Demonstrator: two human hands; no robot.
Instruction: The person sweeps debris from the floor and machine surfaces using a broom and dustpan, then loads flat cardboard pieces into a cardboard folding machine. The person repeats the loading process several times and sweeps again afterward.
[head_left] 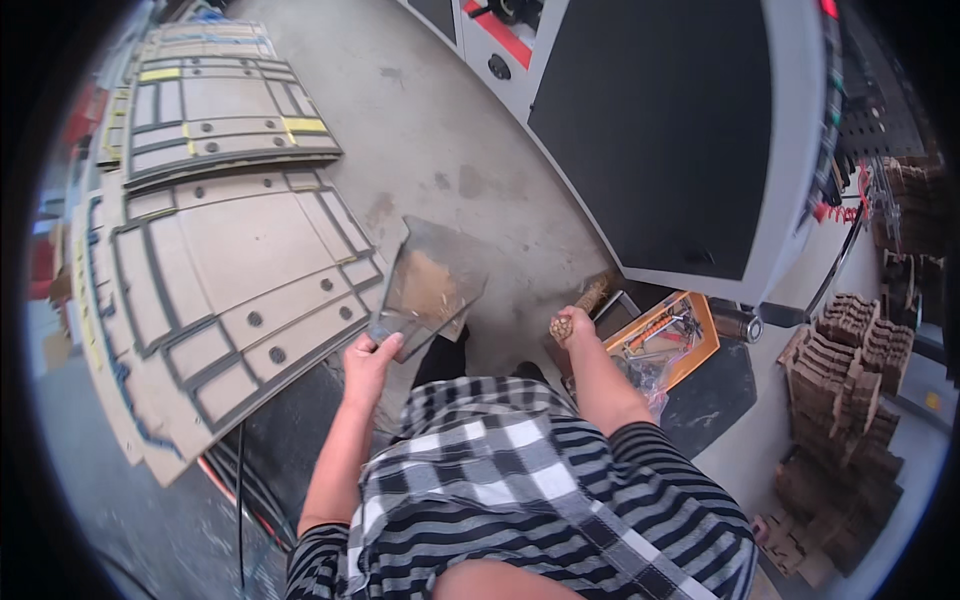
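My left hand (372, 362) is closed round the handle of a grey dustpan (462, 260) that is held over the floor in front of me. Tan dust and small scraps (425, 285) lie in the pan. In my right hand (578, 328) is a short whisk broom (594, 292), its bundled straw-coloured end showing at the fist. The broom points away from me, close to the base of a grey and black cabinet. Part of it is hidden by the hand.
Large boards with dark strips (265, 235) are stacked at the left. A machine cabinet (655, 130) rises at the right. Beside my right forearm sits an orange-edged tray of tools (708, 345). Brown cut pieces (835, 370) are piled at the far right. Cables (245, 490) hang at lower left.
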